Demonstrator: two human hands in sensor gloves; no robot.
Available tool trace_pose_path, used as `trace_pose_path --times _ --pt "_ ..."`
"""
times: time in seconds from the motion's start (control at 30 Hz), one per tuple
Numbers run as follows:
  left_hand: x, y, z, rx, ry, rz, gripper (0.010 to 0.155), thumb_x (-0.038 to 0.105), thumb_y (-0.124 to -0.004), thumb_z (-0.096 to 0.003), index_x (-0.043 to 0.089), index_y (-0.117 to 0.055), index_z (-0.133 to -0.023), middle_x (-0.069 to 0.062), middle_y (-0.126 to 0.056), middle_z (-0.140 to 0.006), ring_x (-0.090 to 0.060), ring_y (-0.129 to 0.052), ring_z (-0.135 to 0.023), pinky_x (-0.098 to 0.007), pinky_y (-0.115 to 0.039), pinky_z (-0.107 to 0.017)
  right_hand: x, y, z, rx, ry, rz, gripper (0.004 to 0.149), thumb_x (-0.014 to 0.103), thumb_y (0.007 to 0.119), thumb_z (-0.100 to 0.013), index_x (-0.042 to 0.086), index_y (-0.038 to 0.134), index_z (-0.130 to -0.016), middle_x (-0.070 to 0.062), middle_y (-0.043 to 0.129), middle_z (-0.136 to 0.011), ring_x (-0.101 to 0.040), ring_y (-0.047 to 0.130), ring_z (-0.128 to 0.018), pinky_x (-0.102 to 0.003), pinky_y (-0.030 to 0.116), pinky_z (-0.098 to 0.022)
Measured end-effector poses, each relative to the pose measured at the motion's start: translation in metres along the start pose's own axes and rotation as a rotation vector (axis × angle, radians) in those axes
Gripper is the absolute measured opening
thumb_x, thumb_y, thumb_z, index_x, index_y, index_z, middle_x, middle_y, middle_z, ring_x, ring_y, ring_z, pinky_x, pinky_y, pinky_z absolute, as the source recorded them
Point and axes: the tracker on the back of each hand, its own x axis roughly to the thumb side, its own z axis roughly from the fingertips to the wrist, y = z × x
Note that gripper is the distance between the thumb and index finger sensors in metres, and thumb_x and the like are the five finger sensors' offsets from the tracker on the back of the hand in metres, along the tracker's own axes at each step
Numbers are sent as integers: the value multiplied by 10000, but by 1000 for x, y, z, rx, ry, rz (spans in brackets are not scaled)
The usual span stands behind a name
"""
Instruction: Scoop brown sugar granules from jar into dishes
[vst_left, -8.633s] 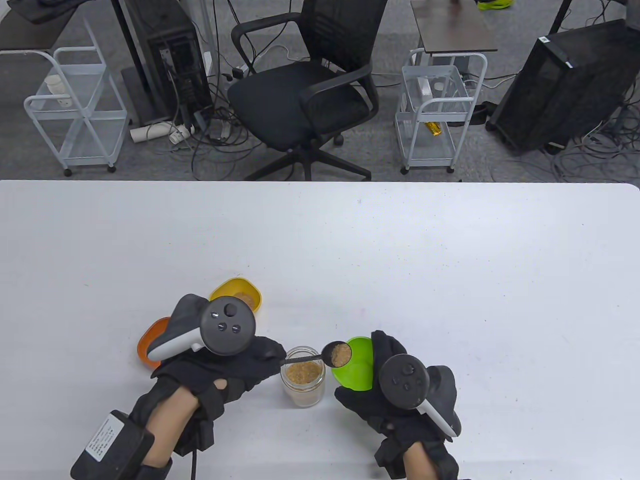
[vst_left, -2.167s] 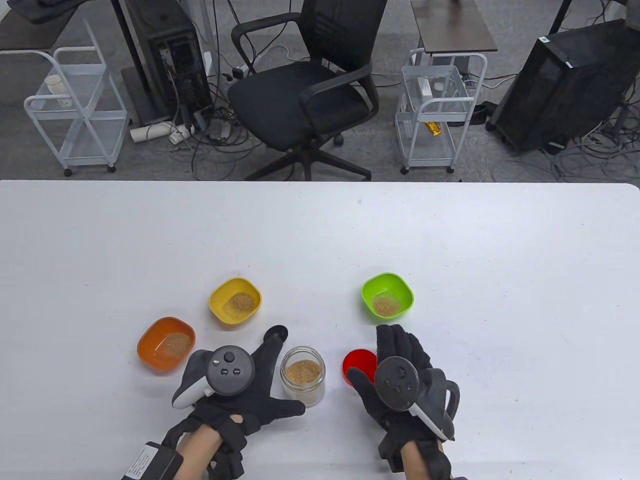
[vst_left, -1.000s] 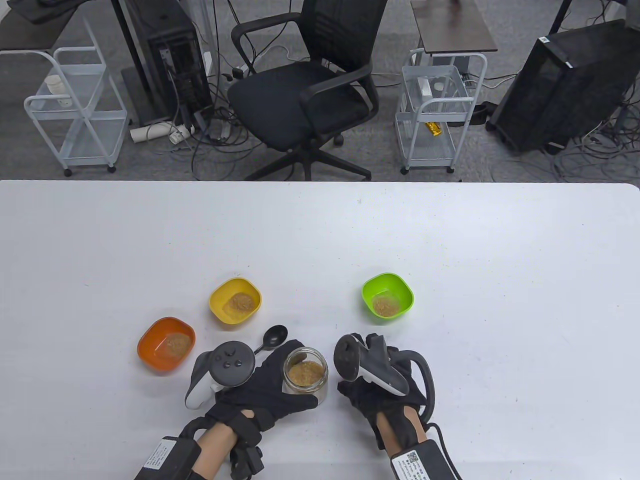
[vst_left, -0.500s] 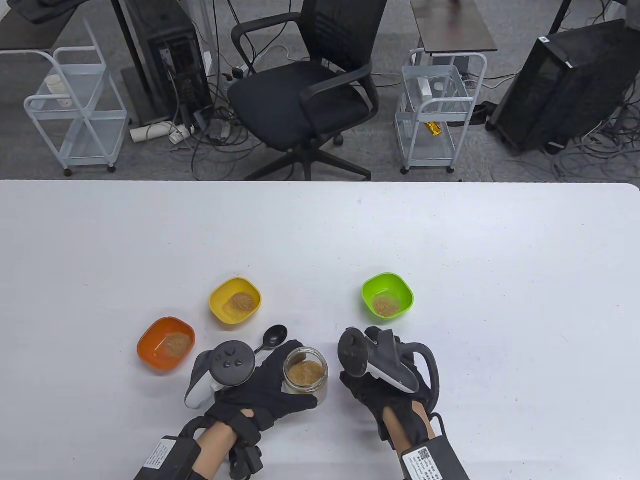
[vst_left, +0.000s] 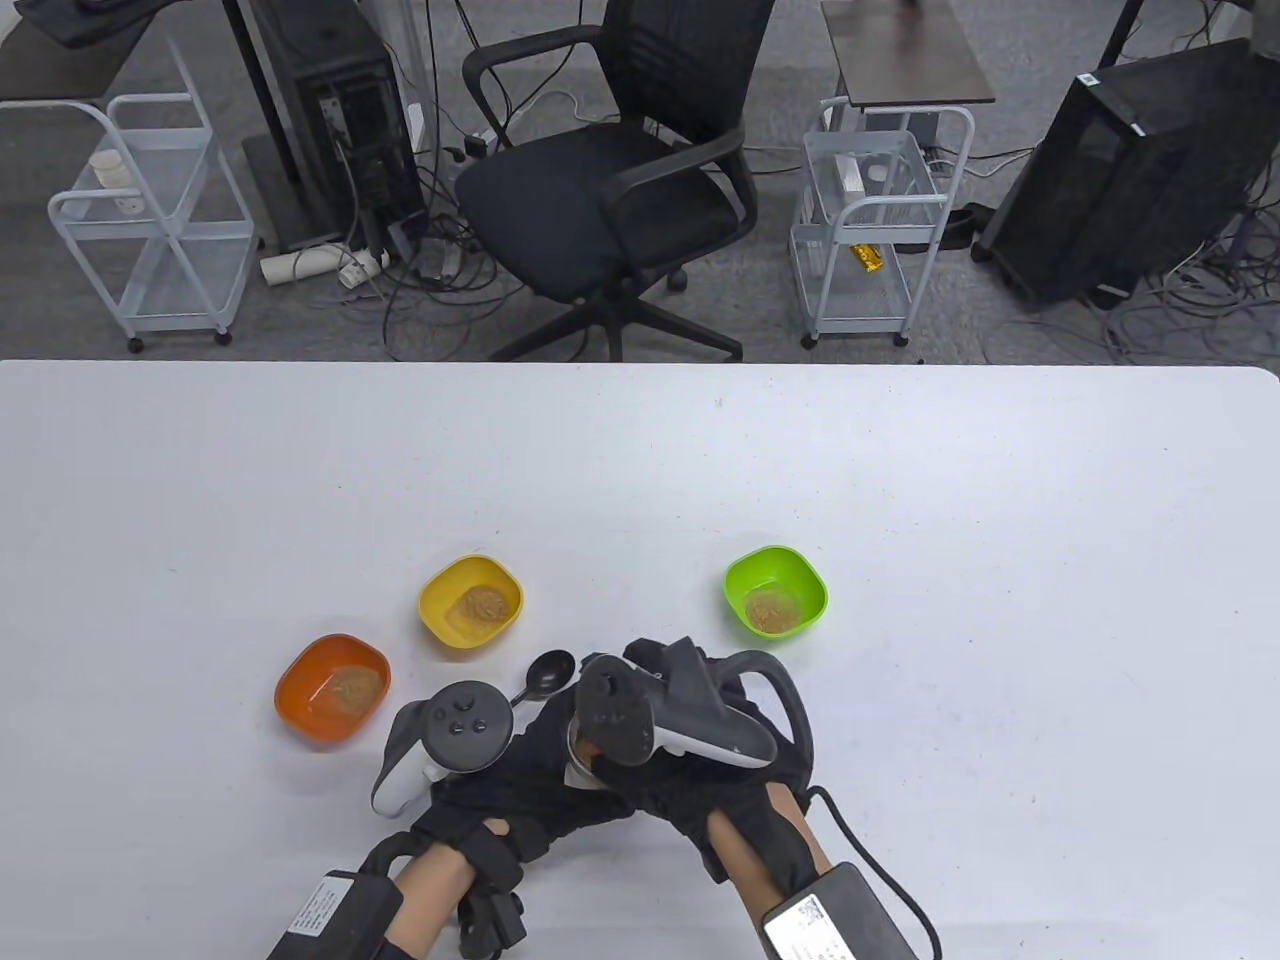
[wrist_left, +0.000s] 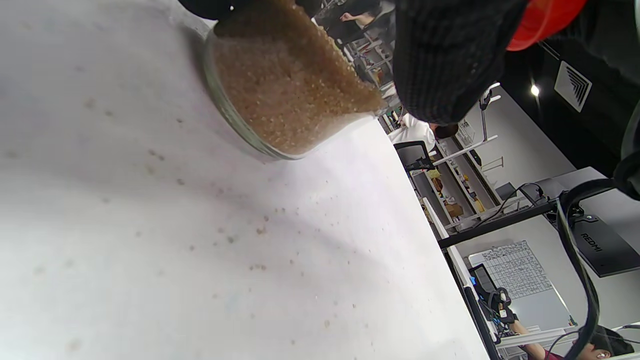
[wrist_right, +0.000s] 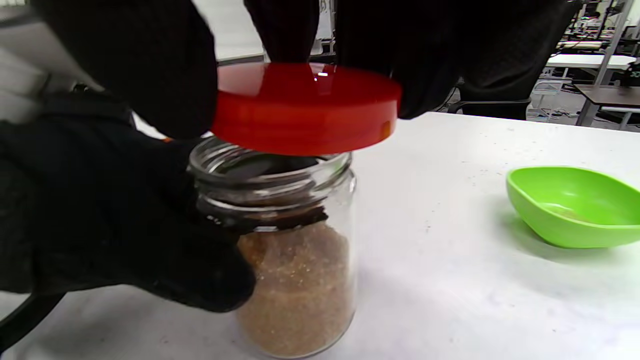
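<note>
A glass jar (wrist_right: 300, 280) half full of brown sugar stands near the table's front edge; it also shows in the left wrist view (wrist_left: 285, 95). My left hand (vst_left: 545, 770) grips its side below the neck. My right hand (vst_left: 625, 775) holds a red lid (wrist_right: 305, 107) by its edge, just above the open jar mouth and slightly tilted. In the table view the hands and trackers hide the jar and lid. An orange dish (vst_left: 300, 672), a yellow dish (vst_left: 440, 598) and a green dish (vst_left: 760, 568) each hold a small heap of sugar.
A black spoon (vst_left: 548, 673) lies on the white table (vst_left: 900, 480) just behind the jar, between it and the yellow dish. Loose sugar grains are scattered on the table by the jar. The green dish (wrist_right: 550, 230) sits to the jar's right.
My right hand has moved left from beside the jar and now holds the red lid over the jar mouth. My left hand keeps its grip on the jar.
</note>
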Motion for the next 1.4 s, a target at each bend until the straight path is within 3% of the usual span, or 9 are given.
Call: trace_pose_path --times 0.57,0.83,0.9,0.93,1.0,1.1,1.23,1.4 --pt "1 1 -1 3 -2 -25 1113 565 -937 -511 134 -158 -1178 -120 -327 -1279 -399 -464 -1237 -549 -552 -867 20 7 -12 59 8 149 793 580 844 -461 199 565 -1098 -204 710 -1110 -466 908 -841 -639 766 -651" --pt "1 0 -1 6 -1 -34 1114 564 -938 -509 131 -159 -1178 -131 -332 -1277 -408 -474 -1234 -556 -560 -862 25 12 -17 -44 54 287 897 727 715 -412 75 702 -1027 -188 944 -860 -256 1111 -506 -485 940 -475" --pt "1 0 -1 5 -1 -36 1115 565 -936 -509 129 -158 -1178 -133 -329 -1277 -409 -474 -1234 -556 -561 -862 24 10 -16 -7 53 286 909 734 708 -408 93 672 -1051 -170 934 -890 -272 1104 -555 -496 926 -507" --pt "1 0 -1 5 -1 -37 1114 565 -936 -509 127 -160 -1178 -131 -330 -1277 -415 -475 -1232 -555 -561 -862 23 10 -16 22 54 276 927 733 711 -413 130 572 -1102 -158 869 -985 -324 1059 -675 -535 879 -576" --pt "1 0 -1 4 -1 -39 1115 566 -935 -510 127 -158 -1178 -132 -329 -1277 -409 -473 -1234 -555 -562 -862 22 9 -14 108 26 222 915 680 767 -433 204 433 -1139 -186 608 -1180 -441 916 -871 -619 765 -678" --pt "1 0 -1 3 -1 -39 1114 566 -935 -510 128 -159 -1178 -133 -331 -1276 -411 -474 -1233 -557 -561 -861 20 6 -13 149 3 182 835 590 833 -458 243 468 -1124 -158 623 -1177 -429 916 -875 -609 769 -680" --pt "1 0 -1 4 -1 -42 1114 567 -933 -510 126 -157 -1177 -136 -330 -1275 -414 -475 -1231 -555 -564 -861 24 8 -15 94 10 241 824 626 807 -448 208 539 -1106 -165 737 -1102 -381 997 -774 -571 828 -633" --pt "1 0 -1 4 -1 -43 1116 565 -933 -511 123 -154 -1177 -136 -328 -1275 -416 -473 -1230 -554 -563 -861 25 12 -17 -8 55 257 880 698 725 -424 78 674 -1046 -202 925 -904 -264 1107 -536 -493 927 -503"
